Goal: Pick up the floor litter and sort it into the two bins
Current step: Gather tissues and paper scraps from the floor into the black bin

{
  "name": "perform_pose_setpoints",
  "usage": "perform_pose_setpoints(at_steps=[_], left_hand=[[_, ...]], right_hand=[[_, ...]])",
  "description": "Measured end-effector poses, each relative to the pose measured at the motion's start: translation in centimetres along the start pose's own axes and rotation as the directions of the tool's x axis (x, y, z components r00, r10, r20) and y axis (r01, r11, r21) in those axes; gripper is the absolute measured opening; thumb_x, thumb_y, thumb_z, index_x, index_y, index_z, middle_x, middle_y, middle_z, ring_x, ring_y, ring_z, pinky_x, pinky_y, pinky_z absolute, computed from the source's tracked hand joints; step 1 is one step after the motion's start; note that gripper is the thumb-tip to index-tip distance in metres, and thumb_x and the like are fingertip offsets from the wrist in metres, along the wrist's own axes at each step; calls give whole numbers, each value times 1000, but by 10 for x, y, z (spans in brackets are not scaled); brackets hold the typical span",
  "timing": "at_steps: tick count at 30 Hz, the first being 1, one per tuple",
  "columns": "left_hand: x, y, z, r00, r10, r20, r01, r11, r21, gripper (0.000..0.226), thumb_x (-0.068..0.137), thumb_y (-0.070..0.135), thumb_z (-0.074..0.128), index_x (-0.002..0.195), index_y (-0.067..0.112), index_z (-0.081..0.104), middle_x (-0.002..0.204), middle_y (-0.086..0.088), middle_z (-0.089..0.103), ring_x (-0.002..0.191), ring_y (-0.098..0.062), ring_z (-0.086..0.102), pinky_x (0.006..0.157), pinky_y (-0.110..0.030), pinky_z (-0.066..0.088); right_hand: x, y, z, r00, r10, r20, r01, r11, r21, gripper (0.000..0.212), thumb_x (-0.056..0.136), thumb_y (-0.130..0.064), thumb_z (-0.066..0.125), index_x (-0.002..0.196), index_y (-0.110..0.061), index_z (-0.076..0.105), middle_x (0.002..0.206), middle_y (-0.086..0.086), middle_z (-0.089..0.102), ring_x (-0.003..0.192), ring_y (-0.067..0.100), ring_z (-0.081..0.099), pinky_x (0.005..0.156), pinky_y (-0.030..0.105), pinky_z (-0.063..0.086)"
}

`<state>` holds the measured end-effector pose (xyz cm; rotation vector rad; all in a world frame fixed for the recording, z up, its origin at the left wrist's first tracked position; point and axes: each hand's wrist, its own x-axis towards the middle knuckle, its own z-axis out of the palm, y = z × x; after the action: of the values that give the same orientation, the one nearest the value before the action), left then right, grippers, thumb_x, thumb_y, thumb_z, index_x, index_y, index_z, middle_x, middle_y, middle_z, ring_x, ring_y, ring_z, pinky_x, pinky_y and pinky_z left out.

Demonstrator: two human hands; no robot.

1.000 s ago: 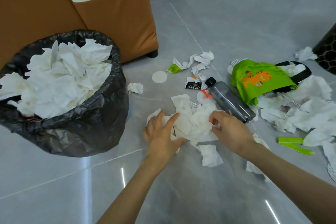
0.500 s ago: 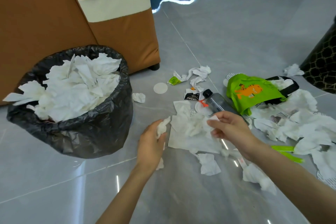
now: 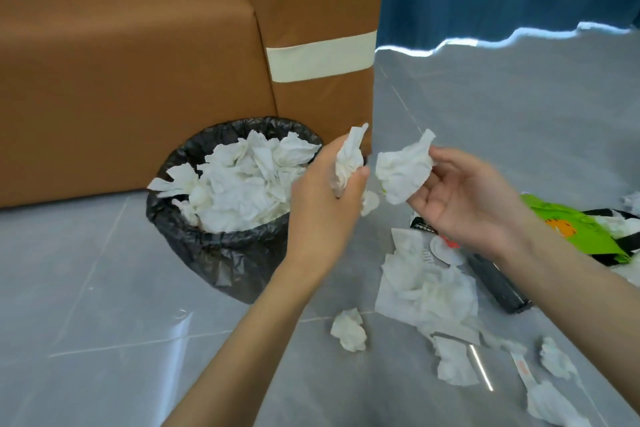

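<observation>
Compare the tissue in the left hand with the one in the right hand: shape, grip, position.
1. The left tissue is squeezed into a narrow upright wad; the right tissue is wider and looser.
2. The left hand wraps its fingers round the left tissue; the right hand pinches the right tissue at its edge, so it hangs.
3. The left tissue is nearer the black-lined bin than the right tissue.
Both are white, crumpled and off the floor.

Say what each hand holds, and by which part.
Left hand grips a crumpled tissue round its lower half; right hand pinches a second crumpled tissue at its right edge.
</observation>
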<state>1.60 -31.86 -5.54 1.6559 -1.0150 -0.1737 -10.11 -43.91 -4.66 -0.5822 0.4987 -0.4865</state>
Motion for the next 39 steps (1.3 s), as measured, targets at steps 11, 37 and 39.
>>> perform_pose_setpoints(at_steps=[11,37,39], left_hand=[[43,-48,-105,988,-23,-154,107,820,563,48,97,36,45,143,34,34,143,8,43,130,-14,38,98,-19,30],[55,-87,-60,775,-413,478,-94,673,734,40,103,32,25,141,40,34,159,-2,8,146,-26,1,113,-54,-7],[46,-81,-61,843,-323,429,-63,734,677,40,103,30,23,140,38,35,158,3,12,147,-20,1,112,-54,-11]], right_hand=[[78,52,94,990,-95,107,143,662,-735,15,91,-8,57,104,-14,59,98,6,62,82,16,66,78,25,57],[43,62,9,895,-233,381,361,-125,-924,40,95,-22,50,134,-31,50,149,-16,32,134,4,33,108,27,34],[41,61,7,892,-254,375,363,-92,-927,36,94,-21,51,128,-32,56,147,-16,35,131,1,35,102,22,37]])
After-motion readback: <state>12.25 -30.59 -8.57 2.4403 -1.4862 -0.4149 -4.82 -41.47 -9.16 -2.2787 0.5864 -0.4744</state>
